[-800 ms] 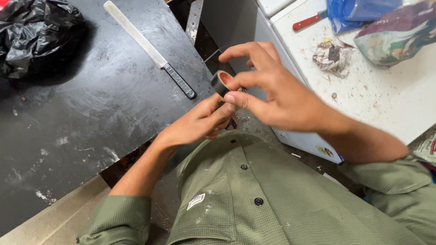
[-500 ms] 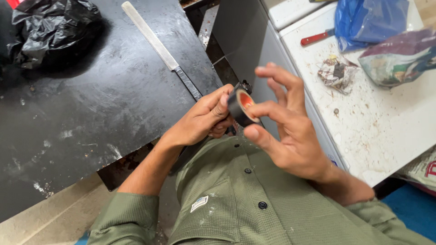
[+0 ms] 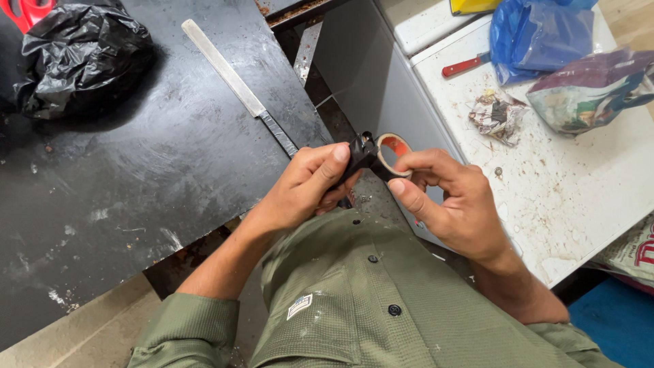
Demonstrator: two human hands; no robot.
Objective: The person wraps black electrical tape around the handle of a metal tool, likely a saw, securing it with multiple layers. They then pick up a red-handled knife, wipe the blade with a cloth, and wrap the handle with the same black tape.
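We look down on a scuffed black table (image 3: 136, 177) on the left and a dirty white table (image 3: 579, 204) on the right, with a dark gap between them. Over that gap our right hand (image 3: 456, 204) pinches a small roll of black tape (image 3: 390, 155) by its rim, thumb below and fingers curled over it. Our left hand (image 3: 306, 187) is closed on a small black piece (image 3: 359, 153) touching the roll; we cannot tell whether it is the tape's loose end or a separate part. We judge the taping barely begun: no strip drawn out. A long metal file (image 3: 235, 82) lies untouched on the black table, beside a black plastic bag (image 3: 82, 58).
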